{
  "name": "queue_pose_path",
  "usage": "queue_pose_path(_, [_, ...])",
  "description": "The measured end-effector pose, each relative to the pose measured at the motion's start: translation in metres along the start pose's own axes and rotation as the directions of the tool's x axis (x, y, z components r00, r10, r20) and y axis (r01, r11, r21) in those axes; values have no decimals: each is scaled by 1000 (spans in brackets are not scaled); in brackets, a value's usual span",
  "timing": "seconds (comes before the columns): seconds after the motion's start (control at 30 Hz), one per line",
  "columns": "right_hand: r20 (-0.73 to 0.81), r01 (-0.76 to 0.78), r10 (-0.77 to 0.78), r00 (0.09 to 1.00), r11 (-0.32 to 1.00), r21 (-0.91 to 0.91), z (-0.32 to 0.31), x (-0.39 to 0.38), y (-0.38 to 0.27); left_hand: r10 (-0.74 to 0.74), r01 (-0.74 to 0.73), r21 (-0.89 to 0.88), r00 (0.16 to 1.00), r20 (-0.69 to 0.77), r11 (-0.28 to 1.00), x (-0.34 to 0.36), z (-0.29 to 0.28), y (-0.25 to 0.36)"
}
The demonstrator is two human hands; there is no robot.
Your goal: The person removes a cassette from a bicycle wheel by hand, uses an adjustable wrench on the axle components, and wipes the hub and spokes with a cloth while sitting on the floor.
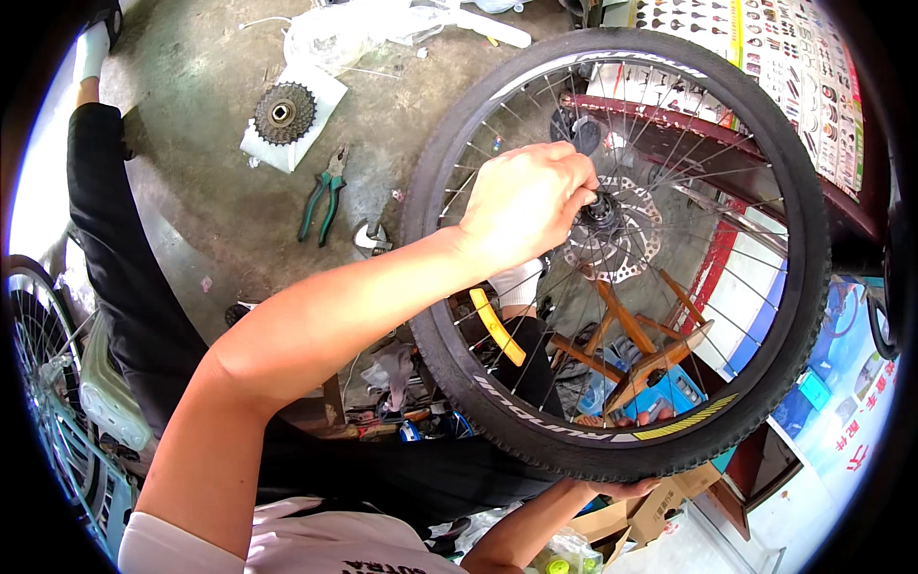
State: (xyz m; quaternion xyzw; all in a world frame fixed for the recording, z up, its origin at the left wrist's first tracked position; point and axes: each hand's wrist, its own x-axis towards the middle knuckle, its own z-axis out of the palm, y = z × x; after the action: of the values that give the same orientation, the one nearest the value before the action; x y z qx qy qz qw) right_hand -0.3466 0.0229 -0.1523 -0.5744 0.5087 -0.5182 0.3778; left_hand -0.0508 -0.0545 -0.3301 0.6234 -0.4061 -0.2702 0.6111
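A bicycle wheel with a black knobby tyre stands tilted before me. A holed brake disc and a yellow spoke reflector show on it. My left hand reaches across to the hub, fingers closed at the axle end beside the dark hub body; the fingertips are partly hidden. Below, my right hand supports the tyre's lower edge, its fingertips showing through the spokes inside the rim. On the floor to the left lie a toothed cassette on white paper, green-handled pliers and an adjustable wrench.
Clear plastic wrapping lies at the far side. Behind the wheel are a wooden stool and a blue tray. A chart-covered counter stands far right, a parked bicycle left, cardboard boxes near right.
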Motion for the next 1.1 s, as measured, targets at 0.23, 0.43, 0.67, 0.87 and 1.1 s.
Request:
queue_pose_path(0.23, [245, 30, -55, 968, 994, 105, -11, 8, 0, 112, -122, 194, 992, 64, 973, 7, 1, 6])
queue_pose_path(0.43, [307, -34, -35, 951, 976, 217, 0, 9, -2, 213, -243, 222, 966, 150, 944, 16, -13, 2])
queue_pose_path(0.67, [328, -45, -35, 944, 972, 232, -3, 9, -4, 58, -129, 240, 957, 284, 962, 21, -13, 10])
queue_pose_path(0.87, [230, -31, -25, 973, 971, 236, -4, 5, -3, 130, -228, 284, 936, 327, 931, 21, -20, 8])
queue_pose_path(1.1, [185, -49, 7, 983, 973, 224, 5, 2, -5, 15, -112, 415, 973, 231, 903, -3, -29, -12])
